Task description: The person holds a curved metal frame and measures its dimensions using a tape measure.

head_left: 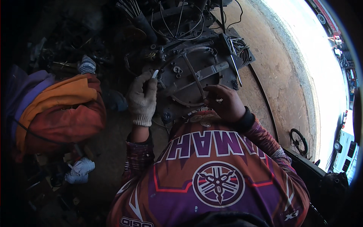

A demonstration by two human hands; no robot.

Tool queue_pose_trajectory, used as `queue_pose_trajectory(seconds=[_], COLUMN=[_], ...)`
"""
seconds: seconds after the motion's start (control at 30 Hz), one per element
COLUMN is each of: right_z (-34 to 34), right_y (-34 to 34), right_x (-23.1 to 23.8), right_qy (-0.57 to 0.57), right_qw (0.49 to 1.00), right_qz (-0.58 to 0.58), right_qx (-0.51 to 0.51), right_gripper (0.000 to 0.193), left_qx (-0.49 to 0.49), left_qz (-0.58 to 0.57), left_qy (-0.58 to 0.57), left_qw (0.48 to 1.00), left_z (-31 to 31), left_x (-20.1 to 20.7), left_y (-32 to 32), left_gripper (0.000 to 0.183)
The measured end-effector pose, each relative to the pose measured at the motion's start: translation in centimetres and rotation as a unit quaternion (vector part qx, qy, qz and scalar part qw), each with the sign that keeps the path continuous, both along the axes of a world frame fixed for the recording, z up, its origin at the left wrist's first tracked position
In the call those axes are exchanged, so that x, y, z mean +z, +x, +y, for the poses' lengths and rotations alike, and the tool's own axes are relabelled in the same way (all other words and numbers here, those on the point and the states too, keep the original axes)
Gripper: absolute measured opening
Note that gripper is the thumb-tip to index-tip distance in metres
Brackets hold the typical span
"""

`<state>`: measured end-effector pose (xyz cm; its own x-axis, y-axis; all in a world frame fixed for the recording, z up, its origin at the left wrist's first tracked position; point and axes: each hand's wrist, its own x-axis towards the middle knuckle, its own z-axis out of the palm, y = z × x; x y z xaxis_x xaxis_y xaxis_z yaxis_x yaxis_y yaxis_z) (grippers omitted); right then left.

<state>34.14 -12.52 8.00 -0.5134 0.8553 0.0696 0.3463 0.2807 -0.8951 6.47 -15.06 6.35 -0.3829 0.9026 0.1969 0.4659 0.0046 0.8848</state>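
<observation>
My left hand (143,99), in a pale knit glove, pinches a short white stick (155,74) that looks like chalk, its tip pointing up past the fingers. My bare right hand (226,103) is curled at the near right of a round metal frame (183,102), with thumb and index finger at the lower end of its crossing flat bar (193,72). How firmly they grip is hard to see. The frame lies on a dark steel worktable (177,85). Two small metal rings or nuts (177,71) sit inside it. Another flat bar (211,70) crosses the frame at a slant.
Thin rods (130,9) stand in a tube at the back, near looped cables (177,28). Coiled wire (244,53) lies at the table's right. Close on my left crouches a person in orange-red clothing (64,121) with gloved hands. A wheel (298,142) and a white vehicle (345,149) are farther right.
</observation>
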Motion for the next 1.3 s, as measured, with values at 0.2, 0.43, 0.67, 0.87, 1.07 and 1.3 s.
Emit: queue_pose_trajectory(seconds=[0.2,0.43,0.67,0.87,1.07,1.3], right_z=[-0.9,-0.8,-1.1,-1.3,-1.5,-2.1], right_y=[1.0,1.8,3.0,4.4,5.6,7.2], right_x=[-0.6,-1.5,-1.6,-2.6,-3.0,-4.0], right_qy=[-0.019,0.0,-0.02,-0.039,-0.065,-0.047], right_qw=[0.998,0.998,0.998,0.997,0.994,0.992], right_qz=[-0.05,-0.055,-0.063,-0.058,-0.061,-0.081], right_qx=[0.023,0.027,-0.005,-0.043,-0.058,-0.081], right_gripper=[0.031,0.03,0.028,0.028,0.028,0.027], left_qx=[0.061,-0.002,-0.057,-0.004,-0.039,0.014], left_qz=[0.094,0.273,0.317,0.311,0.307,0.312], left_qy=[-0.16,-0.225,-0.217,-0.108,0.0,-0.216], left_qw=[0.981,0.935,0.922,0.944,0.951,0.925], left_z=[3.5,4.1,3.3,4.7,14.0,28.0], left_x=[-8.3,-7.0,-6.6,-3.1,4.6,1.6], left_y=[-7.6,-5.4,-5.5,-4.8,1.6,2.2], left_gripper=[0.021,0.022,0.022,0.028,0.066,0.11])
